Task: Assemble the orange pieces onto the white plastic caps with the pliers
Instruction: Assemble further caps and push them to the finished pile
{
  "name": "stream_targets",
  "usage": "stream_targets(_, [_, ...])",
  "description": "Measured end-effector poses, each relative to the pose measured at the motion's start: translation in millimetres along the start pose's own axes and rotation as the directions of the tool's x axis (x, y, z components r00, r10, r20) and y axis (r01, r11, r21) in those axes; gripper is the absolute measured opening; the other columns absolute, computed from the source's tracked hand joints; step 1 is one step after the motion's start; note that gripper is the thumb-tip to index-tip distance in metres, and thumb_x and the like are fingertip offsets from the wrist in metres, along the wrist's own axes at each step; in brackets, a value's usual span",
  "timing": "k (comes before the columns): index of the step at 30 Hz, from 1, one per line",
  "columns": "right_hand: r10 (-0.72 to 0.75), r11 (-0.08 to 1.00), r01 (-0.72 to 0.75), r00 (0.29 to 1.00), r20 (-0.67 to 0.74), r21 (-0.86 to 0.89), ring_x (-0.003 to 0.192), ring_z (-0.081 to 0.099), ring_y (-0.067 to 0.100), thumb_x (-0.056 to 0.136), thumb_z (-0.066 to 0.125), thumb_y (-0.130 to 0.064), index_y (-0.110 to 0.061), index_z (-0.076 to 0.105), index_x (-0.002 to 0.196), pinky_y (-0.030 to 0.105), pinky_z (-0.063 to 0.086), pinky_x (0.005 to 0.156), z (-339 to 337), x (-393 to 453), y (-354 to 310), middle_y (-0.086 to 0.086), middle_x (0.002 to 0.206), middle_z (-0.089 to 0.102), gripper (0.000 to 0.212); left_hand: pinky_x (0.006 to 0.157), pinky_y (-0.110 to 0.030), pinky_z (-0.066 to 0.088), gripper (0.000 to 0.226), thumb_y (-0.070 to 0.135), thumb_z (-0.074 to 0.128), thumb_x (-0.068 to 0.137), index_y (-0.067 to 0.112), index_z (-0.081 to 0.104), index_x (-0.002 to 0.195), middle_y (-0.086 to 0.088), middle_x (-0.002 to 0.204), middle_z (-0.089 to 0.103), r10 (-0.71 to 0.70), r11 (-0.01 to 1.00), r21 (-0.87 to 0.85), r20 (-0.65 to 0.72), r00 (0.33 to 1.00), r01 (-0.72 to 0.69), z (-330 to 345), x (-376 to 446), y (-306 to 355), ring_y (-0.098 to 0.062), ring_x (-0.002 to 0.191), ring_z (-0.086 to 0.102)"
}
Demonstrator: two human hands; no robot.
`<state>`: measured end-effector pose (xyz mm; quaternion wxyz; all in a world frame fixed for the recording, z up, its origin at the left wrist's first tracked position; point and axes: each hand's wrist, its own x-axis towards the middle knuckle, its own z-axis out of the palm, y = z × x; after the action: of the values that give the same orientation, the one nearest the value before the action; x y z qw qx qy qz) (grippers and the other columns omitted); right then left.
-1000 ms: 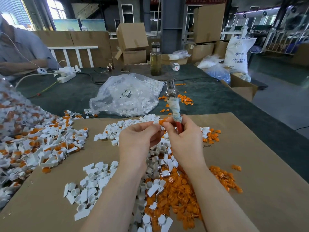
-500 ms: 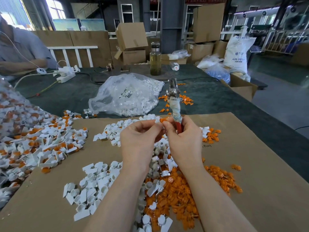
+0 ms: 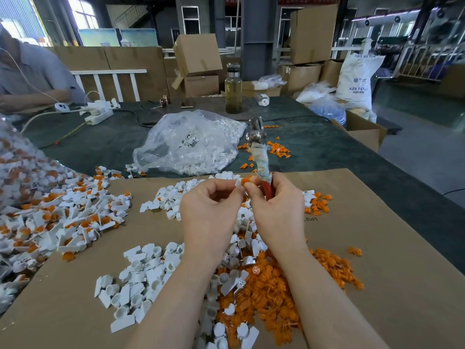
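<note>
Both hands are raised together over the cardboard sheet (image 3: 377, 248) on the tabletop. The left hand (image 3: 210, 212) pinches a white plastic cap (image 3: 238, 183) at its fingertips. The right hand (image 3: 276, 210) grips the red-handled pliers (image 3: 261, 162), which point away and up, while its thumb and forefinger press an orange piece (image 3: 246, 180) against the cap. Below the wrists lies a heap of loose orange pieces (image 3: 271, 293), left of it loose white caps (image 3: 141, 285)

L hand (image 3: 210, 210) pinches white cap (image 3: 238, 183) w/ orange piece (image 3: 246, 180); R hand (image 3: 278, 210) grips pliers (image 3: 259, 157) upright.
</note>
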<state>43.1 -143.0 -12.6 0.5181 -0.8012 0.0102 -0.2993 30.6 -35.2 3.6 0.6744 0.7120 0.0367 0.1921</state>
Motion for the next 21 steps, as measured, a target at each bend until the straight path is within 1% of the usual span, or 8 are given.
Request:
stream_targets(4, [0.035, 0.999, -0.036, 0.998, 0.047, 0.015, 0.067, 0.056, -0.001, 0.087, 0.071, -0.035, -0.025, 0.066, 0.085, 0.023, 0.040, 0.057, 0, 1, 0, -0.013, 0.063, 0.060, 0.011, 0.060, -0.015, 0.054, 0.006, 0.020, 0.081, 0.079, 0.022, 0.075, 0.079, 0.008, 0.069, 0.074, -0.021, 1.000, 0.008, -0.006, 1.000, 0.021, 0, 1, -1, -0.007, 0.066, 0.070])
stream_targets(7, [0.037, 0.999, -0.038, 0.997, 0.070, 0.017, 0.065, 0.055, -0.002, 0.087, 0.071, -0.035, -0.027, 0.066, 0.085, 0.023, 0.039, 0.057, 1, 2, -1, -0.018, 0.061, 0.059, 0.010, 0.066, -0.023, 0.057, 0.008, 0.016, 0.080, 0.080, 0.021, 0.074, 0.078, 0.005, 0.069, 0.074, -0.040, 0.999, -0.026, -0.027, 0.999, 0.039, 0, 1, -2, -0.012, 0.069, 0.072])
stream_targets(10, [0.015, 1.000, -0.016, 0.995, 0.098, 0.016, 0.061, 0.053, 0.000, 0.088, 0.071, -0.033, -0.026, 0.063, 0.079, 0.019, 0.038, 0.053, 1, 2, -1, -0.027, 0.066, 0.059, 0.014, 0.072, -0.032, 0.059, 0.009, 0.016, 0.080, 0.079, 0.021, 0.073, 0.075, 0.003, 0.069, 0.074, -0.041, 0.998, -0.043, -0.055, 0.998, 0.039, 1, 2, -2, -0.016, 0.072, 0.072])
stream_targets(11, [0.006, 1.000, -0.008, 0.994, 0.109, 0.026, 0.059, 0.053, 0.000, 0.088, 0.070, -0.031, -0.026, 0.061, 0.077, 0.015, 0.036, 0.050, 2, 2, -1, -0.028, 0.065, 0.058, 0.015, 0.073, -0.035, 0.060, 0.009, 0.018, 0.080, 0.079, 0.022, 0.073, 0.074, 0.003, 0.069, 0.074, -0.042, 0.998, -0.044, -0.062, 0.997, 0.039, 0, 2, -2, -0.018, 0.073, 0.072])
stream_targets(13, [-0.009, 0.998, 0.002, 0.991, 0.136, 0.056, 0.056, 0.053, -0.002, 0.090, 0.067, -0.026, -0.029, 0.061, 0.076, 0.012, 0.036, 0.048, 1, 2, -1, -0.029, 0.062, 0.058, 0.016, 0.075, -0.039, 0.060, 0.011, 0.021, 0.081, 0.079, 0.023, 0.072, 0.073, 0.002, 0.070, 0.074, -0.051, 0.998, -0.037, -0.070, 0.996, 0.048, 0, 3, -3, -0.021, 0.073, 0.072])
stream_targets(17, [0.014, 0.988, -0.053, 0.966, 0.257, 0.147, 0.048, 0.047, 0.000, 0.093, 0.061, -0.020, -0.030, 0.066, 0.085, 0.012, 0.034, 0.044, -3, 3, -2, -0.021, 0.057, 0.057, 0.013, 0.075, -0.036, 0.060, 0.012, 0.018, 0.078, 0.083, 0.021, 0.070, 0.075, 0.005, 0.067, 0.073, -0.074, 0.997, -0.023, -0.067, 0.995, 0.073, -3, 7, -4, -0.015, 0.071, 0.073])
stream_targets(19, [0.049, 0.970, -0.128, 0.935, 0.351, 0.207, 0.048, 0.043, 0.000, 0.093, 0.059, -0.018, -0.031, 0.067, 0.089, 0.012, 0.035, 0.045, -8, 5, -2, -0.016, 0.057, 0.055, 0.016, 0.074, -0.032, 0.059, 0.010, 0.015, 0.076, 0.085, 0.018, 0.070, 0.078, 0.006, 0.067, 0.073, -0.076, 0.997, -0.036, -0.054, 0.996, 0.074, -4, 8, -4, -0.011, 0.069, 0.072])
stream_targets(21, [0.078, 0.964, -0.181, 0.893, 0.444, 0.195, 0.053, 0.044, 0.001, 0.092, 0.060, -0.018, -0.031, 0.066, 0.091, 0.011, 0.037, 0.049, -15, 7, 0, -0.016, 0.060, 0.053, 0.014, 0.071, -0.024, 0.058, 0.006, 0.013, 0.074, 0.087, 0.014, 0.070, 0.082, 0.004, 0.066, 0.073, -0.074, 0.995, -0.073, -0.040, 0.996, 0.071, -6, 8, -3, -0.007, 0.066, 0.071])
